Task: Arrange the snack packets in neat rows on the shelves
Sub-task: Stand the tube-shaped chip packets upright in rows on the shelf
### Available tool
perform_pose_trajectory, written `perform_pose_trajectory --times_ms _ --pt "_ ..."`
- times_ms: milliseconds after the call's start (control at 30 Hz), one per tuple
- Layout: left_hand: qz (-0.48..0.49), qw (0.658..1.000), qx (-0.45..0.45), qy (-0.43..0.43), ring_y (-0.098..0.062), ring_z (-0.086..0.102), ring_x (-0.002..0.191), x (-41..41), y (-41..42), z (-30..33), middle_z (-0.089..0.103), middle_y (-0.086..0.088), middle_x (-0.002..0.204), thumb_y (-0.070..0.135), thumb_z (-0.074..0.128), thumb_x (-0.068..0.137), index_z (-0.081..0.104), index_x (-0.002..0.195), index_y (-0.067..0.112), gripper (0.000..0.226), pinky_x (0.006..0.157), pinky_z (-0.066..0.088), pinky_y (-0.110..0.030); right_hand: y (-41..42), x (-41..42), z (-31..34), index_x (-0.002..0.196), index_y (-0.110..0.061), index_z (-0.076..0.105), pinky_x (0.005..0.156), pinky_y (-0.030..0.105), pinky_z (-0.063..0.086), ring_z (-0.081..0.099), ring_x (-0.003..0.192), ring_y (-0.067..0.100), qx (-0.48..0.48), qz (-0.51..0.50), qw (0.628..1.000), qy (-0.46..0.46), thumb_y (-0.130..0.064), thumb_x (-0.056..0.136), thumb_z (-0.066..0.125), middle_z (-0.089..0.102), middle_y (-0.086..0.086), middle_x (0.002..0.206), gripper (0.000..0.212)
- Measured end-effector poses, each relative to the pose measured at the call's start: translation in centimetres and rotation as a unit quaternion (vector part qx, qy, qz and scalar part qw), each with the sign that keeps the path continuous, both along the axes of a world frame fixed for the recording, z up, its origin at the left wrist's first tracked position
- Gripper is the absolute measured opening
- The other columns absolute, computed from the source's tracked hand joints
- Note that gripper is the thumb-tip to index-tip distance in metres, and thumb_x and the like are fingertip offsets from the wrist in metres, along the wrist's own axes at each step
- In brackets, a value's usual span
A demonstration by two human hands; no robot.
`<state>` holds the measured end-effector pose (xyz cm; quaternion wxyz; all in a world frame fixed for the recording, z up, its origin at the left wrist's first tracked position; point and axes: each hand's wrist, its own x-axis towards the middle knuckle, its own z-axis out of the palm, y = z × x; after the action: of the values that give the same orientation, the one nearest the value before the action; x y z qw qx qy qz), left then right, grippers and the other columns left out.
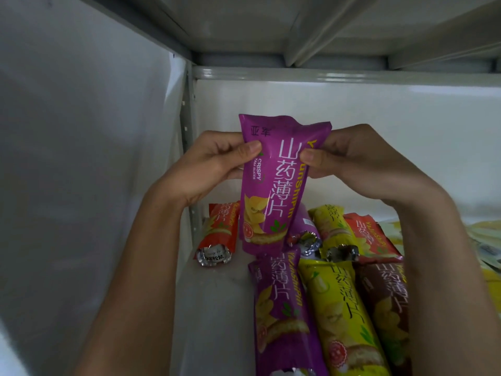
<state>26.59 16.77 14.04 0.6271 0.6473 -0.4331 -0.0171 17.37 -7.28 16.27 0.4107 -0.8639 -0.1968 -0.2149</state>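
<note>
Purple snack packet (273, 185) is held upright above the shelf floor (217, 308), its top edge near the height of the rear wall rail and its bottom seam just above the packets lying below. Left hand (214, 161) pinches the packet's upper left edge, thumb on the front and fingers (230, 173) curled behind. Right hand (349, 158) pinches the upper right edge the same way, thumb on the front face. Open room lies on the left: a bare strip of shelf floor runs between the left side wall (81, 158) and the packet rows. An orange packet (217, 234) lies alone at the rear of this strip, beside the corner upright. To the right, packets lie lengthwise, side by side and touching: a second purple packet (282, 316), a yellow packet (341, 321) and a brown packet (385, 302) in the near row; further purple, yellow and orange packets behind them. The underside of the upper shelf (271, 23) closes the space overhead.
</note>
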Motion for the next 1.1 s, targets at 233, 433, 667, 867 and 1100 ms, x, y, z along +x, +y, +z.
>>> perform_pose_trajectory --times_ms 233,433,667,867,1100 --pt "0.026 0.999 0.014 -0.024 -0.021 0.076 0.107 0.3 0.0 -0.3 0.08 -0.004 0.11 0.029 0.061 0.094 0.074 0.113 0.014 0.028 0.09 0.061 -0.031 -0.1 0.1 -0.3 0.106 -0.011 0.078 0.083 0.029 0.06 0.075 0.086 0.007 -0.033 -0.025 0.999 0.001 -0.021 0.102 0.062 0.08 -0.003 0.095 0.02" --pt "-0.021 0.999 0.039 0.015 -0.02 0.072 0.116 0.2 -0.7 -0.3 0.078 -0.002 0.12 0.033 0.058 0.094 0.071 0.122 0.018 0.034 0.098 0.059 -0.036 -0.6 0.4 -0.3 0.108 -0.008 0.076 0.092 0.046 0.059 0.076 0.089 0.018 -0.053 -0.059 0.997 -0.025 -0.018 0.106 0.057 0.08 0.002 0.098 0.022" --pt "0.003 1.0 -0.005 -0.019 -0.024 0.075 0.11 0.2 -1.0 -0.2 0.079 -0.008 0.115 0.027 0.062 0.095 0.074 0.115 0.012 0.028 0.096 0.06 -0.037 -0.6 0.0 0.0 0.104 -0.02 0.077 0.084 0.021 0.055 0.071 0.093 -0.004 -0.047 -0.04 0.998 -0.004 -0.02 0.104 0.059 0.079 -0.015 0.096 0.017" --pt "0.002 0.999 -0.026 -0.023 -0.022 0.077 0.104 -0.1 -0.6 -0.1 0.08 -0.004 0.108 0.026 0.061 0.095 0.078 0.105 0.021 0.02 0.089 0.061 -0.032 0.0 -0.1 -0.1 0.12 -0.011 0.07 0.099 0.029 0.056 0.071 0.113 0.017 0.042 0.042 0.997 -0.043 -0.033 0.091 0.065 0.077 0.002 0.116 0.037" --pt "-0.042 0.998 -0.006 0.045 -0.031 0.073 0.115 -0.4 -1.5 0.2 0.076 -0.011 0.123 0.048 0.067 0.089 0.074 0.122 0.019 0.044 0.099 0.059 -0.043 0.2 0.3 0.1 0.113 -0.019 0.073 0.094 0.051 0.059 0.072 0.107 0.026 0.053 0.014 0.995 -0.085 -0.03 0.094 0.068 0.077 0.0 0.111 0.023"
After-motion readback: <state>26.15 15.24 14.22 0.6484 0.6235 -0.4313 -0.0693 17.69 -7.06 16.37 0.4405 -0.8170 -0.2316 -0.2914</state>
